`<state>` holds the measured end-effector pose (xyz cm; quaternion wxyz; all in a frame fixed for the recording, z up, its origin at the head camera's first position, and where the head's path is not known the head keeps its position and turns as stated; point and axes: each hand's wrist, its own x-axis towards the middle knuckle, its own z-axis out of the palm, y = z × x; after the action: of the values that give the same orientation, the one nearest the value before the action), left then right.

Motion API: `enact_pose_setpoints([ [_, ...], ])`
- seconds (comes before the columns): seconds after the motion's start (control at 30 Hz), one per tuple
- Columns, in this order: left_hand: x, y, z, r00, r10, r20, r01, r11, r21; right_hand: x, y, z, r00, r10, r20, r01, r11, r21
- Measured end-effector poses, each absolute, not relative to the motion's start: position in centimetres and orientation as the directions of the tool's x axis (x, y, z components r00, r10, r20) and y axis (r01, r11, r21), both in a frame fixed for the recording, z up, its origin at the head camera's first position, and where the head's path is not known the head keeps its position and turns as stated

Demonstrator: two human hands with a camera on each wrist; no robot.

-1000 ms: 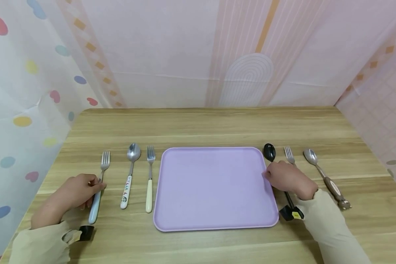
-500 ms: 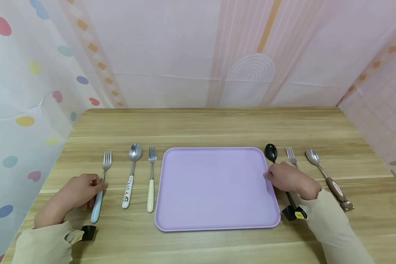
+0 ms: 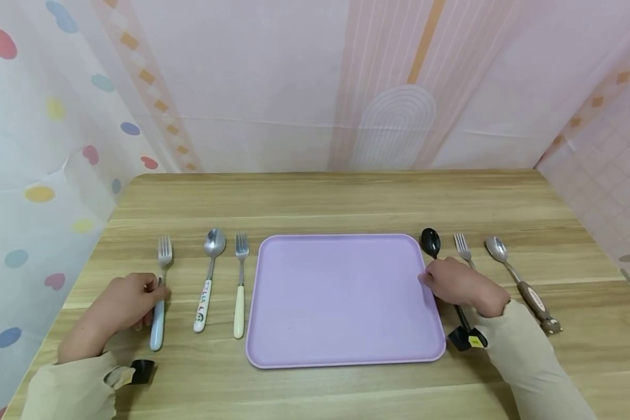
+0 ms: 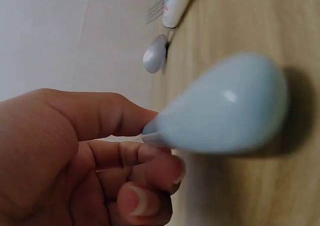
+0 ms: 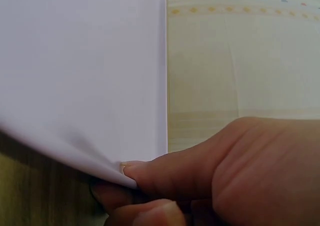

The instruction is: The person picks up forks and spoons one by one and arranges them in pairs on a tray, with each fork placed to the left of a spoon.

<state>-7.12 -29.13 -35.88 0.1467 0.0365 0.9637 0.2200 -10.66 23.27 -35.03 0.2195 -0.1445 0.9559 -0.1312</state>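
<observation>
The scene is taken up by a wooden table, its light brown top streaked with grain running from left to right. Beyond its far edge a pale pink cloth is hung, printed with stripes, a chain of orange diamonds and a white arch. On the left, a white stretch of cloth is scattered with coloured dots and hearts; on the right, a panel is marked with a faint grid.

On the middle of the table a lilac tray is laid, rectangular with rounded corners. Its right rim is pinched by the right hand, with the thumb over the edge and curled fingers under it. At the left of the table, a blue-handled fork is pinched between thumb and fingers of the left hand, tines pointing far; whether it is raised off the wood cannot be told.

Between that fork and the tray, a white-handled spoon and a cream-handled fork are laid. To the right of the tray are set a black spoon, a small fork, both partly covered by the right hand, and a brown-handled spoon.
</observation>
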Motion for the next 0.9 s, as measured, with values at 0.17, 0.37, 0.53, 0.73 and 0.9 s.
enact_pose_setpoints([
  [0.17,-7.3,-28.8,-35.2,-0.96,0.131,-0.248,0.011,0.901,0.434,-10.7,23.2,-35.1,-0.864,-0.337,-0.375,-0.222,0.922,-0.317],
  [0.37,-6.9,-27.2,-33.9,-0.959,0.14,-0.248,0.013,0.891,0.453,-10.7,23.3,-35.1,-0.863,-0.339,-0.374,-0.227,0.923,-0.312],
  [0.53,-6.5,-25.6,-32.8,-0.966,0.131,-0.221,0.018,0.892,0.452,-10.8,23.2,-35.1,-0.863,-0.338,-0.375,-0.226,0.923,-0.313],
  [0.73,-6.5,-23.4,-31.9,-0.97,0.132,-0.203,0.023,0.884,0.466,-10.7,23.1,-35.2,-0.866,-0.352,-0.356,-0.242,0.917,-0.317],
  [0.9,-7.2,-21.0,-31.3,-0.974,0.156,-0.162,0.055,0.865,0.499,-10.7,23.3,-35.1,-0.867,-0.342,-0.361,-0.232,0.92,-0.315],
])
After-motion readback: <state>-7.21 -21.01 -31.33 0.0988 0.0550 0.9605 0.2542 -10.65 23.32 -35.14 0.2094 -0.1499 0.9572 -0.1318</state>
